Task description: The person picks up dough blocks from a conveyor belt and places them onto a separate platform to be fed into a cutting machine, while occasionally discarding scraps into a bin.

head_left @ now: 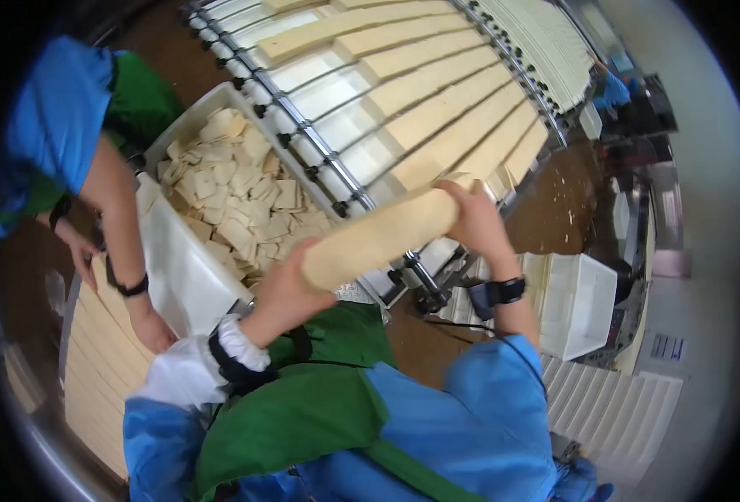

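Observation:
A long, pale beige slab (378, 238) with rounded ends hangs between my two hands, tilted upward to the right. My left hand (288, 291) grips its lower left end, fingers wrapped around the edge. At the upper right end, my right hand (475, 219) is closed on it. Behind the slab lies a slatted rack (324, 155) with metal rods, bearing several similar long beige strips (445, 84) side by side. Below and left of the slab, a white bin (190, 259) holds a heap of flat, squarish beige pieces (236, 192).
To the left, a co-worker's hands (148, 322) touch a row of long beige strips (106, 360). White trays (583, 305) and a ribbed white panel (612, 410) stand at the right. A second rack (537, 46) is at the back, beside a brown floor (558, 201).

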Demonstrator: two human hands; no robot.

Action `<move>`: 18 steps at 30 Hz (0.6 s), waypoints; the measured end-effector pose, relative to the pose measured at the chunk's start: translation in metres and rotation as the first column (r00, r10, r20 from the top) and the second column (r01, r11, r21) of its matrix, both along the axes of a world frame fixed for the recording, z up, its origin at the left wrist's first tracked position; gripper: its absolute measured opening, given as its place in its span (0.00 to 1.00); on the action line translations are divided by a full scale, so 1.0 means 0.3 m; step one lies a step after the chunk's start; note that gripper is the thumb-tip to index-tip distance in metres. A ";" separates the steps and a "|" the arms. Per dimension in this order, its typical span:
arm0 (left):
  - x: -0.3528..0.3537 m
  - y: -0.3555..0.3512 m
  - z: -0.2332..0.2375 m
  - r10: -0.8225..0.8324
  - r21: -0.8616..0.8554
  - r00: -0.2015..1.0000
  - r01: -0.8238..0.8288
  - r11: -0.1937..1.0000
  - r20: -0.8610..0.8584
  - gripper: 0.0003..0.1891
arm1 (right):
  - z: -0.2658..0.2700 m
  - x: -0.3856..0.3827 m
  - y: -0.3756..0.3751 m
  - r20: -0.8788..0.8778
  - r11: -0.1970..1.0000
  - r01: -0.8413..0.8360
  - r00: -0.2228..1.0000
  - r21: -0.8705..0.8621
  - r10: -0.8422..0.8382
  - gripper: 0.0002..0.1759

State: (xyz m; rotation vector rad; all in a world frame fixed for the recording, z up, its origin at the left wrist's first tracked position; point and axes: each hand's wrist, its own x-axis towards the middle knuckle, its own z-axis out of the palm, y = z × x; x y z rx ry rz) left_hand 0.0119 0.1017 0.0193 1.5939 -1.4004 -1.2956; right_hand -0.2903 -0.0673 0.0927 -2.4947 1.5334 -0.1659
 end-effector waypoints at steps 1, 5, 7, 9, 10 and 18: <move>-0.111 -0.022 -0.021 -0.017 0.043 0.989 0.024 0.999 -0.150 0.43 | 0.016 -0.126 -0.022 -0.011 0.999 -0.033 0.999 -0.017 0.033 0.38; -0.472 -0.062 -0.027 0.075 0.410 0.874 0.148 0.900 -0.481 0.41 | -0.023 -0.473 -0.133 -0.060 0.976 -0.099 0.992 0.192 0.112 0.36; -0.594 -0.049 -0.038 0.169 0.504 0.868 0.103 0.858 -0.466 0.43 | -0.078 -0.537 -0.177 -0.066 0.961 -0.132 0.986 0.242 0.152 0.36; -0.682 -0.032 -0.051 0.265 0.594 0.858 0.057 0.802 -0.440 0.45 | -0.130 -0.571 -0.210 -0.069 0.941 -0.168 0.978 0.294 0.196 0.36; -0.711 -0.035 -0.056 0.283 0.638 0.879 0.031 0.770 -0.384 0.45 | -0.153 -0.567 -0.233 -0.061 0.919 -0.183 0.974 0.348 0.217 0.36; -0.792 -0.087 -0.069 0.244 0.657 0.903 0.055 0.752 -0.355 0.51 | -0.329 -0.675 -0.387 0.166 0.723 -0.054 0.983 0.689 -0.085 0.47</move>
